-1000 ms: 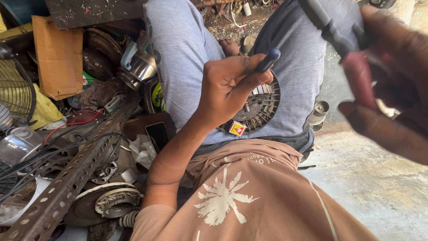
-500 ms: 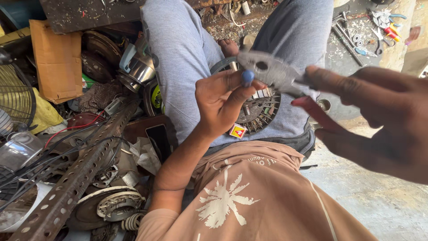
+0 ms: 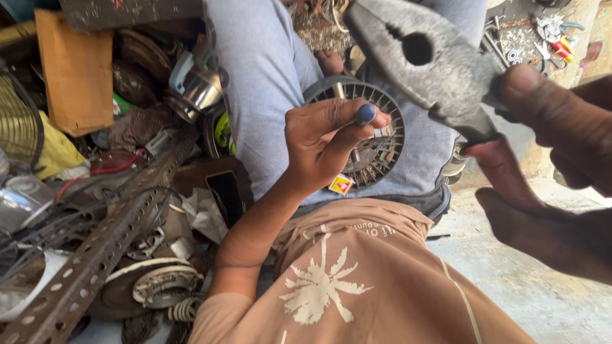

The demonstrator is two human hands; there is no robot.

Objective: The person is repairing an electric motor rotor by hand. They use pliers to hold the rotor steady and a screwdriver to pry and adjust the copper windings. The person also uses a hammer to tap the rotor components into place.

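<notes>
Pliers (image 3: 433,64) fill your right hand (image 3: 554,178), gripped by the handles and raised close to the camera. Your left hand (image 3: 325,143) pinches a blue-tipped tool (image 3: 365,113) over the fan grille (image 3: 376,134) in your lap. Scrap metal (image 3: 108,242) crowds the floor (image 3: 542,286) to your left.

A bare concrete floor (image 3: 548,286) shows at the lower right, pale and dusty in bright daylight. To the left lies a heap of scrap: a perforated metal bar (image 3: 95,255) slanting across loose wires, a flat piece of cardboard (image 3: 76,70), a wire fan guard (image 3: 16,121) and a shiny steel pot (image 3: 197,89). Small tools (image 3: 554,38) are scattered on the ground at the upper right.
</notes>
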